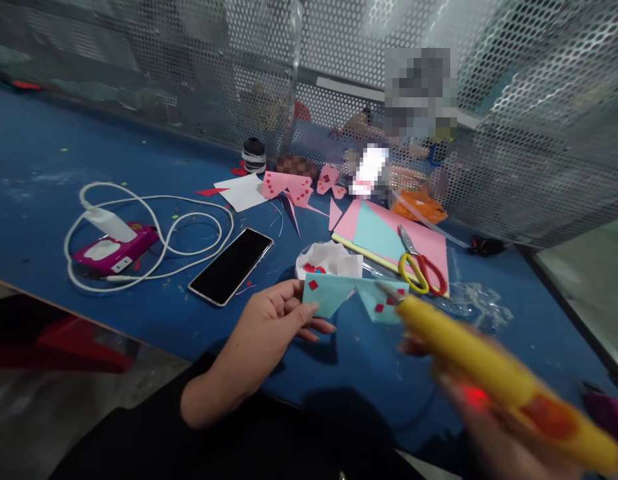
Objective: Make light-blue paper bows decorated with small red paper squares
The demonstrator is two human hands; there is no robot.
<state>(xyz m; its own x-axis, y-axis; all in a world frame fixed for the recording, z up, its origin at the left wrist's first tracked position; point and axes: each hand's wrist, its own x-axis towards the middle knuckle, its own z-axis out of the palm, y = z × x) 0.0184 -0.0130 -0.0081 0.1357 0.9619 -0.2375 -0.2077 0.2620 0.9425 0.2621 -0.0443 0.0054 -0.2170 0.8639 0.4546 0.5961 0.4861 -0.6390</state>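
Note:
My left hand (pixel 271 319) pinches the left wing of a light blue paper bow (pixel 356 297) dotted with small red squares, held just above the blue table (pixel 49 167). My right hand (pixel 481 427), blurred at the lower right, grips a yellow glue gun (pixel 493 377) whose nozzle points at the bow's right wing. A red light glows on the gun's body.
Yellow-and-red scissors (pixel 421 267) lie on pink and blue paper sheets (pixel 383 233). A black phone (pixel 231 265), a white cable (pixel 153 233) and a magenta power bank (pixel 116 250) lie to the left. Pink paper bows (pixel 293 187), a tape roll (pixel 253 155) and a perforated metal screen (pixel 513 100) stand behind.

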